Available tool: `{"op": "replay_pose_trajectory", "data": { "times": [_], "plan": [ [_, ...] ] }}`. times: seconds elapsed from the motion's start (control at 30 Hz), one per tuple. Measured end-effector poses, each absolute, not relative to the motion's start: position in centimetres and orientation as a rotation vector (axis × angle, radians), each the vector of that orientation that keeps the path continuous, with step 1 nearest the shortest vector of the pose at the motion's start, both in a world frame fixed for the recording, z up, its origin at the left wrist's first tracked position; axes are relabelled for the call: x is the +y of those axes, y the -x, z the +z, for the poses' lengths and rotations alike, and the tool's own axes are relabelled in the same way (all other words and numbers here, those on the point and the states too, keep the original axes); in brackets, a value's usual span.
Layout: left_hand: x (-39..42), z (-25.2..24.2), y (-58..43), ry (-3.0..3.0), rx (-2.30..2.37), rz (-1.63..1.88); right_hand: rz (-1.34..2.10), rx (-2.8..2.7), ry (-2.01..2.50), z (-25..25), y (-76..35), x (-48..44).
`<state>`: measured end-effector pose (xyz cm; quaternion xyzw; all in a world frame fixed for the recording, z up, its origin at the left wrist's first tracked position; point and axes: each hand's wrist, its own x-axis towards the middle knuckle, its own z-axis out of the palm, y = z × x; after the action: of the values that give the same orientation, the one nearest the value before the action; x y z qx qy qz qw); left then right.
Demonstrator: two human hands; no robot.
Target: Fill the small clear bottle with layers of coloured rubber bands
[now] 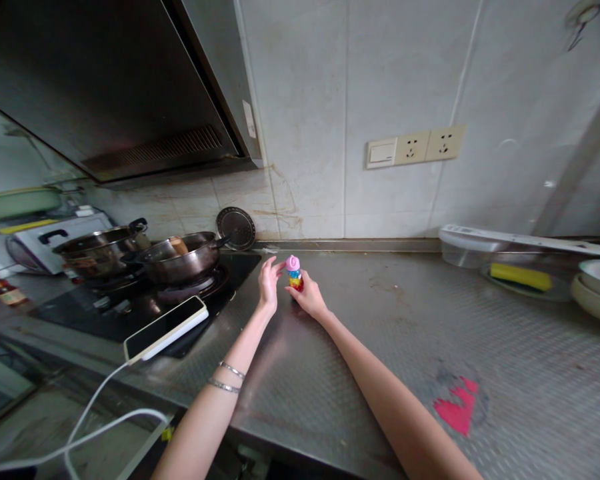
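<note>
A small bottle [294,273] with a pink cap and bands of blue, yellow and red stands upright at the middle of the metal counter. My right hand [308,297] is wrapped round its lower part from the right. On the left side, my left hand [269,280] is raised with its fingers apart, the fingertips close to the pink cap. Whether those fingertips touch the cap I cannot tell. Two silver bracelets [226,378] circle my left forearm. What the bottle contains shows only as coloured layers.
Left of my hands, two metal pans [183,260] sit on the black stove [240,273], with a phone [166,327] and white cable at its front. At right are a clear plastic container [463,248], a yellow sponge [520,276] and bowls [597,300]. A red sticker [457,407] marks the counter.
</note>
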<state>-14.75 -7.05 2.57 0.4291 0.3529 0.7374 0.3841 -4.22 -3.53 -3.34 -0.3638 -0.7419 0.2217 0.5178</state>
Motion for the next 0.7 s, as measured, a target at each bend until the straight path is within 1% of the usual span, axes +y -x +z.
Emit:
{"op": "replay_pose_trajectory", "data": {
  "times": [0.27, 0.5, 0.7],
  "plan": [
    [-7.2, 2.75, 14.27, -1.121, 0.838, 1.803, 0.554, -1.779, 0.861, -3.26, 4.15, -3.57],
    [-7.06, 2.59, 14.92, -1.099, 0.95, 1.971, 0.554, -1.774, 0.875, -3.33, 4.23, -3.51],
    [-7.29, 2.76, 14.26, -1.107, 0.841, 1.835, 0.548, -1.781, 0.859, -3.22, 4.2, -3.62]
  ]
}}
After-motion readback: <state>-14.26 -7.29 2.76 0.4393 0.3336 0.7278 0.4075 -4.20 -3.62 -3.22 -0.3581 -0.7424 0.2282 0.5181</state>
